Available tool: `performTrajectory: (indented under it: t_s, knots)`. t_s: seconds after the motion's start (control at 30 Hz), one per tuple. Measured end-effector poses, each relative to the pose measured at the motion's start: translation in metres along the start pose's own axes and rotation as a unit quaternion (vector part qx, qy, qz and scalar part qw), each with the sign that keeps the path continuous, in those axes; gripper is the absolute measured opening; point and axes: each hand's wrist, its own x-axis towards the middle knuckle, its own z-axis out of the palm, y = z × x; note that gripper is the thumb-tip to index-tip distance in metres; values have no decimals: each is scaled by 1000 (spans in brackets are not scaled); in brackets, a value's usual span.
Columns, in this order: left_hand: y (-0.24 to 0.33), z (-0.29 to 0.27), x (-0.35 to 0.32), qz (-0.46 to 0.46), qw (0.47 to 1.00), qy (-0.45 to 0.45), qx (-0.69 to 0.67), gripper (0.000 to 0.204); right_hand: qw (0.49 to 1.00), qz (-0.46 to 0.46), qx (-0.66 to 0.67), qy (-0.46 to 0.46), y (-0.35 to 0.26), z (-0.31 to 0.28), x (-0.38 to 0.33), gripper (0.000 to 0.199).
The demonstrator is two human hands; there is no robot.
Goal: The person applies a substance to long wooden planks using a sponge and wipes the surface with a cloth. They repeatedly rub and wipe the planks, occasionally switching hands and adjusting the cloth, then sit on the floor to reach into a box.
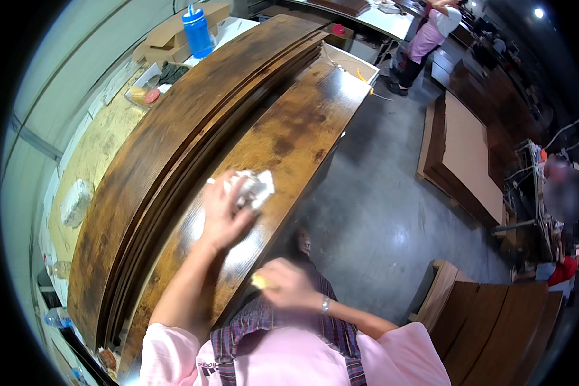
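Observation:
My left hand [220,215] is pressed round a crumpled white cloth [260,188], which lies on the glossy brown wood-grain board [296,128] in front of me. Close to my body, just past the board's right edge, is my right hand [291,286], blurred, with its fingers closed on a small yellow piece [261,281]. What kind of thing that yellow piece is cannot be made out. Left of the board stands a stack of similar long boards [154,138], their edges showing one above another.
A blue bottle [197,32] stands at the far left beside cardboard [174,42]. Along the left lie a white wrapped bundle [77,202] and a plastic tray [147,80]. Stacked panels [463,154] rest on the right floor, more panels [495,321] lower right. A person [424,42] stands at the back.

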Motion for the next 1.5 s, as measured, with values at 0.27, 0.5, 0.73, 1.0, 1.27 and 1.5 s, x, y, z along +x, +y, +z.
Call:
performTrajectory:
  t_s: [0.27, 0.5, 0.73, 1.0, 1.27, 1.5]
  knots:
    - [77, 60, 103, 126, 973, -191, -25, 56, 929, 266, -75, 244, 28, -90, -46, 28]
    - [82, 173, 273, 104, 985, -137, -7, 59, 876, 345, -127, 313, 65, -135, -79, 23]
    - [108, 257, 401, 136, 983, -118, -35, 48, 835, 396, -152, 350, 112, -169, -96, 23]
    - [136, 212, 364, 12, 834, -316, -452, 53, 884, 358, -99, 285, 157, -205, -30, 26]
    - [-1, 54, 184, -216, 900, 94, -366, 51, 947, 186, -16, 261, 191, -195, 113, 29]
    - [-62, -60, -49, -375, 884, 178, -215, 48, 964, 156, -35, 214, 171, -141, 137, 28]
